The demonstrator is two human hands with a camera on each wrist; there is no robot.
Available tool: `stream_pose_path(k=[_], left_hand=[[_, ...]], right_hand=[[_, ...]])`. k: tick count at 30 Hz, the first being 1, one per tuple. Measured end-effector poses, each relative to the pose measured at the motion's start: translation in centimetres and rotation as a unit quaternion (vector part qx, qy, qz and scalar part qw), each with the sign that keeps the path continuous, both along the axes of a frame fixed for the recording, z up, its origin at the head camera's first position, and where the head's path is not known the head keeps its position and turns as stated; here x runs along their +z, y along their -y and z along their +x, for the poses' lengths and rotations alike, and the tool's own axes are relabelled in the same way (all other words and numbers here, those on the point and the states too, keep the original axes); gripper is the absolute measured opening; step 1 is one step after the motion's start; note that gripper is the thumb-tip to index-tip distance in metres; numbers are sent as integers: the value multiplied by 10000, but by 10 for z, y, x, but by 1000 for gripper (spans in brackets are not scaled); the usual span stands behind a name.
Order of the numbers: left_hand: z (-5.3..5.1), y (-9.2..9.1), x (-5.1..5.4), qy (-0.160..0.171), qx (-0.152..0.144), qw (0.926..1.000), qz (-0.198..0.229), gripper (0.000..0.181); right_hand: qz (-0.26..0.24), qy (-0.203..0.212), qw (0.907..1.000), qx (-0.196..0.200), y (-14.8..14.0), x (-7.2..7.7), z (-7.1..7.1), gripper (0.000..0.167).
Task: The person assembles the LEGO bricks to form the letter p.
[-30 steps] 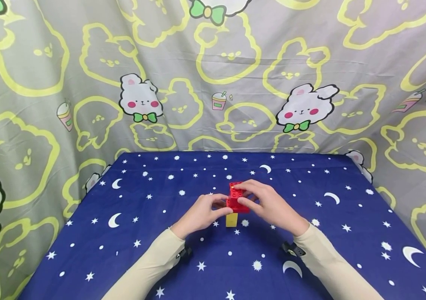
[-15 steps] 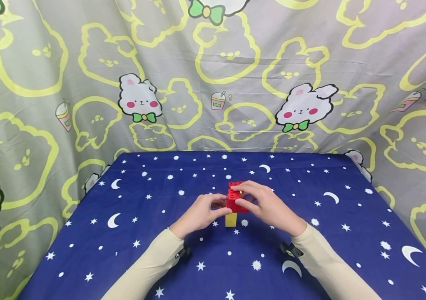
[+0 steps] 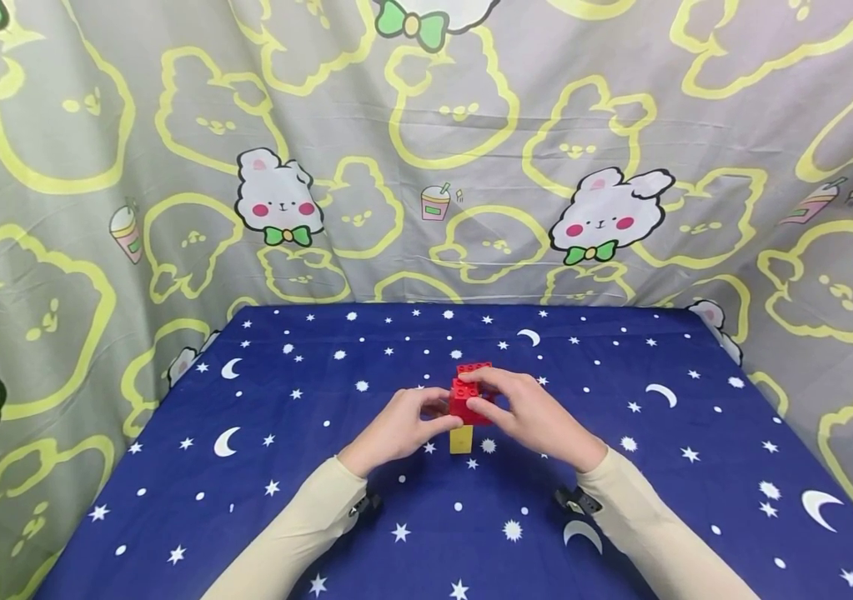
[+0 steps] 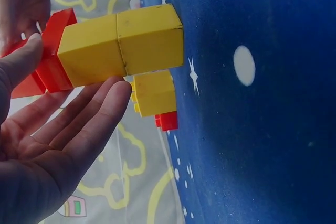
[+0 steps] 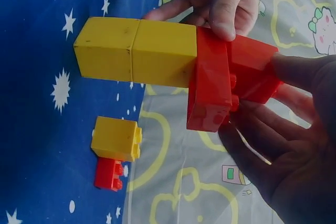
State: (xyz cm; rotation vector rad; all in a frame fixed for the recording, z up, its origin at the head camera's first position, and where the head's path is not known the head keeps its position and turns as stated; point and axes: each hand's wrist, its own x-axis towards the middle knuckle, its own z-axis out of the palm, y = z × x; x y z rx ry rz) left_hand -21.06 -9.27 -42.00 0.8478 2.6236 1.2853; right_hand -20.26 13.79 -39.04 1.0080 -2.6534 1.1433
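Note:
A stack of toy building bricks stands in mid-table, its two yellow bricks below and a red brick across them. Another red brick sits at the top, against the studs of the lower one. My left hand grips the lower red brick between thumb and fingers; one fingertip lies alongside the yellow bricks in the left wrist view. From the other side my right hand holds the top red brick, thumb on one face and fingers beneath. Whether that brick is fully seated cannot be seen.
Behind the stack, a single yellow brick and a smaller red brick sit on the table. A dark blue cloth with stars and moons covers the tabletop. A patterned grey curtain hangs along the back and sides.
My right hand has shifted slightly left and toward me, carrying the top red brick. The left hand and the yellow bricks stay almost in place.

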Motion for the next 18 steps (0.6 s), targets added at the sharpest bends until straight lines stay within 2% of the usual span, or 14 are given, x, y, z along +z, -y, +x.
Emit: stream_pose_path(k=[3,18], left_hand=[[0,0,0,3,-7,10000,-5,34],[0,-1,-1,-48,15,10000,-49,35]], right_hand=[[-49,112,9999,25,0,-1,0,44],[-13,-28,10000,71,0,1,0,47]])
